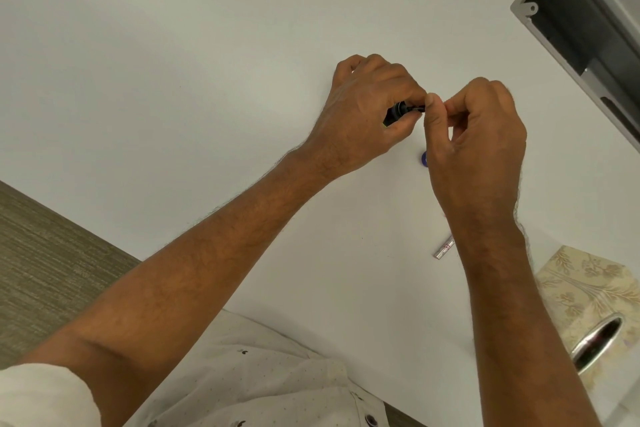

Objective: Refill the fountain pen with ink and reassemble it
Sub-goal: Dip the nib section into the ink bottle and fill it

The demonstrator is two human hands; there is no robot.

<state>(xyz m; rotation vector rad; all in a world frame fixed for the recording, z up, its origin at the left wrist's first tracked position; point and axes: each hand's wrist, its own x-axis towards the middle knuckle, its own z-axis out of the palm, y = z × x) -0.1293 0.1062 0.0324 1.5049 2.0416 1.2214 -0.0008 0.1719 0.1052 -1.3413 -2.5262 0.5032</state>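
Note:
Above the white table (173,80), my left hand (367,114) grips a black fountain pen section (398,113), its thin end pointing right. My right hand (478,135) pinches something small at that thin end with thumb and forefinger; the fingers hide what it is. A small blue cap or bottle top (423,158) peeks out on the table just below the hands, mostly hidden by my right hand. A clear tube-like pen part with red print (443,248) lies on the table beside my right forearm.
A patterned tissue box (588,291) sits at the table's right edge. A grey open enclosure (571,10) stands at the top right. The table's near edge runs diagonally at the lower left, with carpet (41,253) beyond it.

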